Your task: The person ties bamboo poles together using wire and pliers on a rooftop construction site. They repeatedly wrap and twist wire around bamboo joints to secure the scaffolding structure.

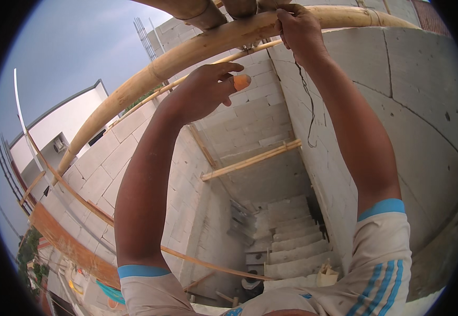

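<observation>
Overhead, a thick bamboo pole (168, 60) crosses the view, with more poles (196, 11) lying across it. My right hand (300, 32) is raised against the thick pole at the upper right, fingers closed on a thin dark wire (305, 89) that dangles in a long loose loop beside the block wall. The top of that hand's grip is partly hidden at the frame's edge. My left hand (205, 90) is held just below the same pole with nothing in it, fingers apart and curved, orange wrapping round one finger.
Pale block walls (402, 100) enclose a deep stairwell with concrete steps (294, 245) below. Bamboo crosspieces (250, 160) span the shaft. A wooden board (68, 239), thin strips and steel rods line the left. A white building (68, 118) stands outside. A dark shape at the bottom is unclear.
</observation>
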The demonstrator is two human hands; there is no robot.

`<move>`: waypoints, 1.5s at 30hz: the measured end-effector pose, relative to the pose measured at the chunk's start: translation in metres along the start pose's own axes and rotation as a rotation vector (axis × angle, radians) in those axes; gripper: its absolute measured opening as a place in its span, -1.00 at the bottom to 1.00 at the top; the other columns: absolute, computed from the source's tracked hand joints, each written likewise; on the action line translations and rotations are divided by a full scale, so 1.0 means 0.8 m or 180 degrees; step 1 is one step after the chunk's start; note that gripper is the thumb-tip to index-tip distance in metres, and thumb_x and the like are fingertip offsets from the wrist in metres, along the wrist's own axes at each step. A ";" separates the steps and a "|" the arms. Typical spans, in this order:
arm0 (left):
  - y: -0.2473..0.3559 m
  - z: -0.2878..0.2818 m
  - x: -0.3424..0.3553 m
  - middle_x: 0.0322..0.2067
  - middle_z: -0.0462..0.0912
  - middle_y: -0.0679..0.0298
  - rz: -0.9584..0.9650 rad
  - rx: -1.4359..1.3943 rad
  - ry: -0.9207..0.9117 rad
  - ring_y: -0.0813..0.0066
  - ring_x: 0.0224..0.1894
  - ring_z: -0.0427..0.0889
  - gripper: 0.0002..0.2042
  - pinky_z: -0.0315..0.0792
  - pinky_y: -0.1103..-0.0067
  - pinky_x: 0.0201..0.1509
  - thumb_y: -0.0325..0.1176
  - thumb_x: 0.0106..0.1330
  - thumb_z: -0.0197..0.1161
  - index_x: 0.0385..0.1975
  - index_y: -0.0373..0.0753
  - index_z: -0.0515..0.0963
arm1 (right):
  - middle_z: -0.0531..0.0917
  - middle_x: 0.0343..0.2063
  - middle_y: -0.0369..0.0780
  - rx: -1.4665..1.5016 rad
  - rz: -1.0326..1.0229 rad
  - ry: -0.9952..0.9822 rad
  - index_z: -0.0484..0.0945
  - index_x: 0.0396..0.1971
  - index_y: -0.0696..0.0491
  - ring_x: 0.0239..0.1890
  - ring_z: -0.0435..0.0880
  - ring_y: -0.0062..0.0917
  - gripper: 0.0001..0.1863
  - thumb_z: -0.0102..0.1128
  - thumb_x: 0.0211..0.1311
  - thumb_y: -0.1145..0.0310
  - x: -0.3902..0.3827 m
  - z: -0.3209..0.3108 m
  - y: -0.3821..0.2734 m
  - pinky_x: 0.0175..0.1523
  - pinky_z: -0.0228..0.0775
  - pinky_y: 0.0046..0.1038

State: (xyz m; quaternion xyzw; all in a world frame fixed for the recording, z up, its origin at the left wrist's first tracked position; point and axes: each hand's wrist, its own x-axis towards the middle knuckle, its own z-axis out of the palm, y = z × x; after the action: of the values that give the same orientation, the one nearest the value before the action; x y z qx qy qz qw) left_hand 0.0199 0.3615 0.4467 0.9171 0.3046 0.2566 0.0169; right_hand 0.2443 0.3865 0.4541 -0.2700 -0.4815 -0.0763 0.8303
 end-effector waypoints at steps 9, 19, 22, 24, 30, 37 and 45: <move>0.055 0.070 0.096 -0.41 0.57 0.25 0.0627 -0.1840 0.0072 0.54 -0.50 0.55 -0.70 0.42 0.62 -0.47 -0.17 0.27 0.08 -0.19 -0.29 0.45 | 0.53 -0.63 -0.27 -0.0011 0.0736 -0.0445 0.53 -0.29 0.19 -0.62 0.45 -0.62 -0.82 0.07 0.21 0.40 0.022 0.001 -0.040 -0.52 0.30 -0.56; 0.064 0.075 0.129 -0.45 0.56 0.24 0.0617 -0.3072 0.0299 0.53 -0.48 0.55 -0.77 0.44 0.63 -0.43 -0.29 0.31 0.04 -0.21 -0.32 0.47 | 0.56 -0.42 -0.22 -0.0240 0.0743 -0.1016 0.46 -0.02 0.17 -0.45 0.50 -0.61 -0.46 0.11 0.18 0.02 0.015 -0.042 -0.029 -0.40 0.33 -0.57; 0.058 0.063 0.142 -0.46 0.56 0.26 0.0695 -0.3413 0.0471 0.53 -0.47 0.55 -0.79 0.44 0.61 -0.40 -0.29 0.31 0.04 -0.26 -0.30 0.50 | 0.60 -0.35 -0.17 -0.0349 0.0687 -0.1194 0.40 0.09 0.16 -0.33 0.56 -0.55 -0.39 0.08 0.19 0.00 -0.013 -0.055 -0.043 -0.32 0.40 -0.48; 0.057 0.058 0.150 -0.48 0.55 0.28 0.0675 -0.3564 0.0559 0.55 -0.47 0.53 -0.80 0.43 0.61 -0.37 -0.29 0.30 0.04 -0.31 -0.29 0.51 | 0.60 -0.35 -0.18 -0.0434 0.0583 -0.1225 0.39 0.11 0.14 -0.32 0.56 -0.56 -0.43 0.04 0.23 0.04 -0.024 -0.058 -0.048 -0.31 0.40 -0.47; 0.062 0.049 0.162 -0.48 0.49 0.37 0.0380 -0.3337 0.0923 0.59 -0.44 0.46 -0.79 0.35 0.65 -0.33 -0.23 0.26 0.09 -0.35 -0.26 0.52 | 0.61 -0.38 -0.13 -0.1603 -0.0132 -0.0805 0.47 0.05 0.03 -0.30 0.59 -0.45 -0.59 -0.07 0.29 0.15 -0.020 -0.047 -0.041 -0.20 0.40 -0.39; 0.037 0.037 0.130 -0.42 0.52 0.32 0.0033 -0.2691 0.0849 0.58 -0.45 0.45 -0.72 0.35 0.62 -0.38 -0.17 0.21 0.09 -0.29 -0.26 0.55 | 0.65 -0.35 -0.08 -0.1601 -0.0833 -0.0129 0.52 -0.01 -0.02 -0.25 0.60 -0.28 -0.63 -0.08 0.26 0.20 0.011 -0.025 -0.013 -0.06 0.36 -0.35; -0.096 -0.074 0.089 -0.40 0.60 0.16 -0.0033 -0.0406 0.2706 0.41 -0.43 0.53 -0.65 0.41 0.51 -0.32 -0.18 0.18 0.11 -0.15 -0.30 0.54 | 0.56 -0.54 -0.36 -0.0411 -0.0327 0.0183 0.62 -0.12 0.04 -0.46 0.42 -0.71 -0.69 0.06 0.22 0.24 0.023 0.003 -0.002 -0.23 0.31 -0.63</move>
State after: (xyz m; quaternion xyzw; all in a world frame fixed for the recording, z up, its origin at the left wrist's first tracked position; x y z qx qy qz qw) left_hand -0.0020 0.4566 0.5161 0.7254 0.2726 0.6299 -0.0521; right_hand 0.2513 0.3888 0.4714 -0.2956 -0.4647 -0.1574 0.8197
